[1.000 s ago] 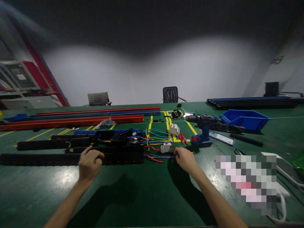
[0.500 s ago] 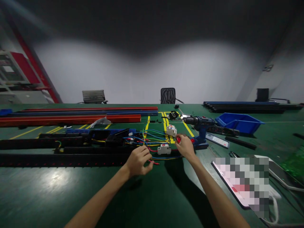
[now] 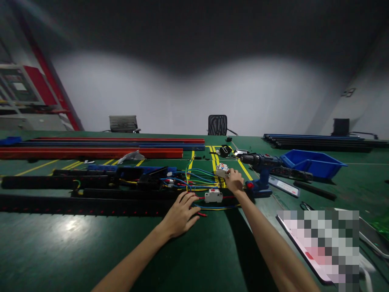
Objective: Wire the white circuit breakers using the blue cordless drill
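Observation:
My right hand (image 3: 235,181) has its fingers closed at the right edge of a white circuit breaker (image 3: 222,170); its fingertips are partly hidden. Fingers apart, my left hand (image 3: 181,215) rests at the front black rail (image 3: 100,205) beside a red wire. A second white circuit breaker (image 3: 213,196) lies between my hands with red wire at its sides. Blue, green and yellow wires (image 3: 200,175) run behind it from the black housing (image 3: 150,180). A loose red wire end (image 3: 202,214) sticks out by my left thumb.
A blue cordless drill (image 3: 260,174) stands right of my right hand. Beyond it are a blue bin (image 3: 316,162) and a black bar (image 3: 314,190). A pink-edged phone-like item (image 3: 296,239) lies front right. Orange rails (image 3: 91,153) lie at the back left.
My right hand has shifted to the back circuit breaker; the red piece seen at its fingertips no longer shows. My left hand has lowered and spread its fingers. The view has shifted slightly.

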`<state>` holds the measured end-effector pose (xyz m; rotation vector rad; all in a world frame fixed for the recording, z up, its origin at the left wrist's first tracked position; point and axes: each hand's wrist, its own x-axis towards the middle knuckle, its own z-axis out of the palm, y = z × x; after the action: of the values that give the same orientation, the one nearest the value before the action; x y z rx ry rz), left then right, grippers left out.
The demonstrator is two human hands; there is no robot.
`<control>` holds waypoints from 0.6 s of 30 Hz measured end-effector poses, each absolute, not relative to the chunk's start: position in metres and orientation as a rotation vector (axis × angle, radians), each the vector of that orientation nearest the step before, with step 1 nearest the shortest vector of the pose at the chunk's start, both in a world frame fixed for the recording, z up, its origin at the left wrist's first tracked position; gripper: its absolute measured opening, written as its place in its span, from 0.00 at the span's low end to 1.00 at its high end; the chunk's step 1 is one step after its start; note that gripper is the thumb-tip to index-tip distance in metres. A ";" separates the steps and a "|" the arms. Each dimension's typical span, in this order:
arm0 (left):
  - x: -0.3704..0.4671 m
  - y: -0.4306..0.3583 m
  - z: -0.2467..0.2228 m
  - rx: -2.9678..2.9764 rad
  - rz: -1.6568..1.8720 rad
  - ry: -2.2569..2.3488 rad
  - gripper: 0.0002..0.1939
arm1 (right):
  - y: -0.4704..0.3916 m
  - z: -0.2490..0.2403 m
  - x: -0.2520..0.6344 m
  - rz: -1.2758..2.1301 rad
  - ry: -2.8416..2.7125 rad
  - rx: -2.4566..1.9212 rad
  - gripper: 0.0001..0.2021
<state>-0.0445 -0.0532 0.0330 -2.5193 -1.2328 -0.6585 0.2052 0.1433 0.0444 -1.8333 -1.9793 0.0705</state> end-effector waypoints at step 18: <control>-0.038 -0.048 0.023 -2.485 -0.670 -1.242 0.08 | 0.068 0.066 0.253 0.784 -1.758 -1.228 0.24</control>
<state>-0.0378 -0.0485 0.0230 -2.4853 -1.2417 -0.6698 0.2528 0.0677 0.0660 -1.2276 -1.7582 0.7837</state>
